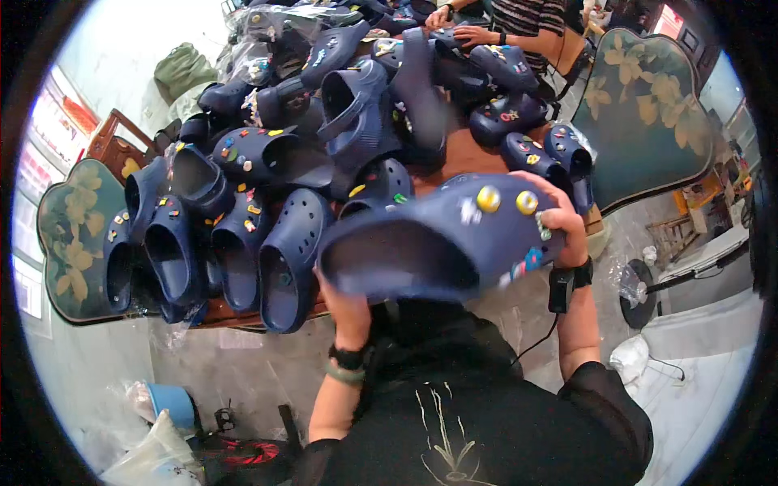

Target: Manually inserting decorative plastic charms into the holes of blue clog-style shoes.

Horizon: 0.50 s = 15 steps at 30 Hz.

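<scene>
A navy foam clog [478,243] is held up sideways in front of my chest, slightly blurred. Its toe, on the right, carries yellow, white, green and blue charms. My right hand [565,223] grips the toe end, thumb beside the charms. At the heel end, my left hand [347,308] is closed on the clog, most of its fingers hidden behind it. Just left of that hand, a plain navy clog [296,259] leans at the table's near edge. Beyond lies a heap of navy clogs [356,113], many with charms.
Across the table another person's hands [470,34] handle a clog. Green floral chair backs stand at the right [648,113] and left [77,235]. A blue bucket [172,405] and a whitish plastic bag [158,454] are on the floor at lower left. A black cable [539,344] hangs from my right wrist.
</scene>
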Each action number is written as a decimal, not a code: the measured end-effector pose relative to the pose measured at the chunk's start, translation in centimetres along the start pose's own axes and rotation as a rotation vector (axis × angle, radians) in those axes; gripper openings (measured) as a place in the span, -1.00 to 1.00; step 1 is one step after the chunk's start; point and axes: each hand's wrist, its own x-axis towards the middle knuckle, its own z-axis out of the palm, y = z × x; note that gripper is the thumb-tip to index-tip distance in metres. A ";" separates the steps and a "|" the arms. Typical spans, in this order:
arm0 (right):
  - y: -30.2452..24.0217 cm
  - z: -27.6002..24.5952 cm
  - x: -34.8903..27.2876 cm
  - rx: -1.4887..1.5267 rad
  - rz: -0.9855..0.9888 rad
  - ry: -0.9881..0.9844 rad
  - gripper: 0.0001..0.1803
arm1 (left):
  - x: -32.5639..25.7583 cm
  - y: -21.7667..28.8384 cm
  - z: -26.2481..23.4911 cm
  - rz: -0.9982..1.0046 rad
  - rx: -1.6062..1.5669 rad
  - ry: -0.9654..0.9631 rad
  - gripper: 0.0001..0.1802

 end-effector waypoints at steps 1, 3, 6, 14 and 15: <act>0.7 1.1 0.5 -0.002 0.029 -0.053 -0.07 | -0.4 2.9 -1.4 -0.053 -0.250 0.023 -0.13; 0.9 1.1 0.8 -0.069 0.160 -0.301 -0.16 | -4.8 8.4 -0.9 -0.296 -0.953 -0.235 0.07; 3.5 5.6 3.2 -0.042 0.199 -0.455 -0.21 | -7.4 9.1 -6.7 -0.314 -0.830 -0.457 0.19; 6.3 12.2 5.0 -0.486 0.025 -0.699 -0.42 | -11.1 11.8 -13.4 -0.455 -0.175 -0.725 0.03; 6.3 12.8 5.1 -0.548 -0.040 -0.738 -0.39 | -11.8 11.8 -13.6 -0.418 -0.165 -0.686 -0.04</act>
